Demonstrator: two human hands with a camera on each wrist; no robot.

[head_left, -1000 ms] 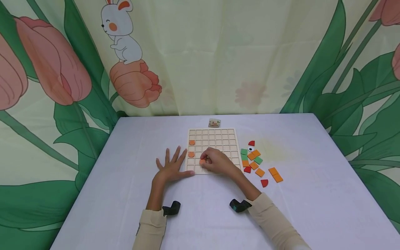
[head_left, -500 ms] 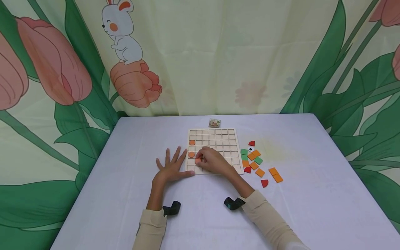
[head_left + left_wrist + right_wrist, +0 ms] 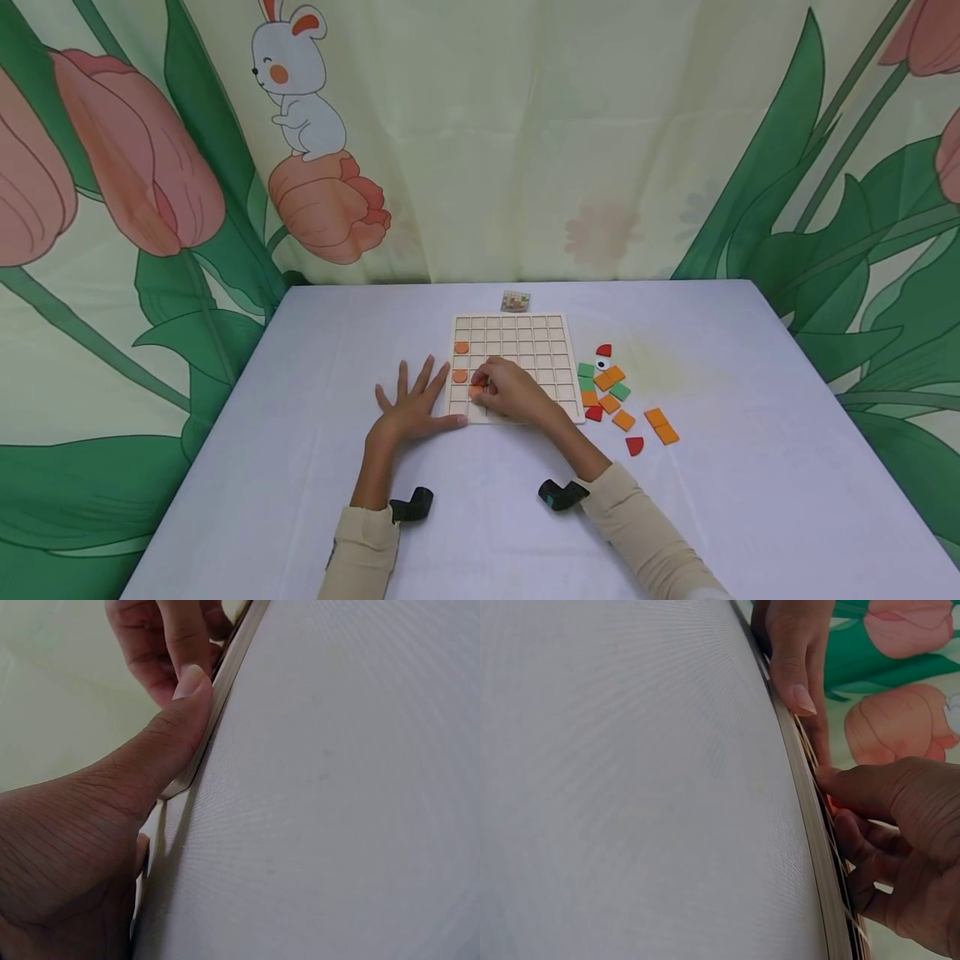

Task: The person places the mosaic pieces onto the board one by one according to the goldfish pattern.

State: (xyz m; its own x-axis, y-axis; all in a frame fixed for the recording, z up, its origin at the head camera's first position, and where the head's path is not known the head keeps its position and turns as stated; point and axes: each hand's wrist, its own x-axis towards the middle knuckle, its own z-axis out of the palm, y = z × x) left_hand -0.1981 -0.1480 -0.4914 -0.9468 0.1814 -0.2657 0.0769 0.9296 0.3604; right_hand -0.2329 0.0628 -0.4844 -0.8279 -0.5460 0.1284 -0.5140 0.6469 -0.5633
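The thumb and curled fingers of the right hand [image 3: 517,390] pinch an orange piece [image 3: 476,390], partly covered by the fingertips and low over the near left part of a pale wooden grid board [image 3: 534,336]; whether it sits fully in a cell cannot be told. The left hand [image 3: 411,414] has its fingers straight and spread, the thumb resting at the board's near left corner and the index fingertip at its left edge, the palm side toward the tablecloth.

Just beyond the pinched piece, an orange disc [image 3: 460,376] lies in the leftmost column, and a farther orange disc [image 3: 461,347] sits in that same column with a gap between them. Just beside the board's right edge are green tiles [image 3: 586,369], orange square tiles [image 3: 609,403], a white eye disc [image 3: 602,364] and red quarter-round tiles [image 3: 635,446]; a small picture card [image 3: 515,301] lies behind the far edge.

All this rests on a smooth white tablecloth [image 3: 750,500], with beige sleeves [image 3: 645,533] and black wrist cameras [image 3: 562,495] above its near part. Behind the table hangs a pale yellow curtain [image 3: 480,133] printed with pink tulips, broad green leaves and a white rabbit on a tulip bud
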